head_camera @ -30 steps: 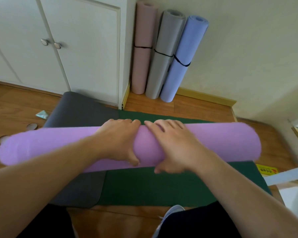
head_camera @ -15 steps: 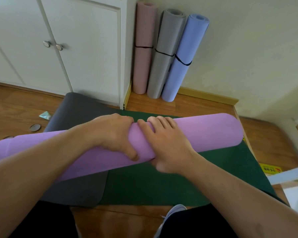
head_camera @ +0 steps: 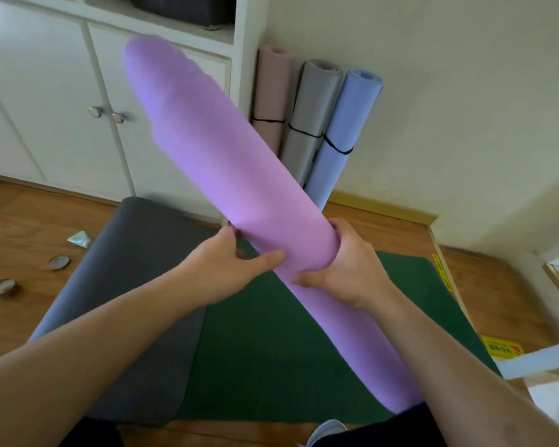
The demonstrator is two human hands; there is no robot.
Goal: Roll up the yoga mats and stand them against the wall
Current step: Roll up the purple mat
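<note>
Lifted off the floor since a second ago, the rolled purple mat (head_camera: 239, 195) no longer lies crosswise over the flat mats but slants steeply, its far end at the upper left of the frame before the white cabinet (head_camera: 55, 101) and its near end at the lower right, close to the person's leg. Both hands grip it near mid-length: the left hand (head_camera: 229, 262) has its thumb laid along the roll's underside and its fingers behind it, and the right hand (head_camera: 346, 269) wraps round the roll from the right. Beneath lie a dark grey mat (head_camera: 136, 285) at centre left and a green mat (head_camera: 271, 350) overlapping it at centre, both flat on the wooden floor (head_camera: 23, 227). At upper centre right, a pink roll (head_camera: 271, 101), a grey roll (head_camera: 310, 124) and a blue roll (head_camera: 342, 133), each bound by a black band, lean in the corner against the wall (head_camera: 449, 91). Two small round things (head_camera: 58, 262) and a scrap lie on the floor at left.
</note>
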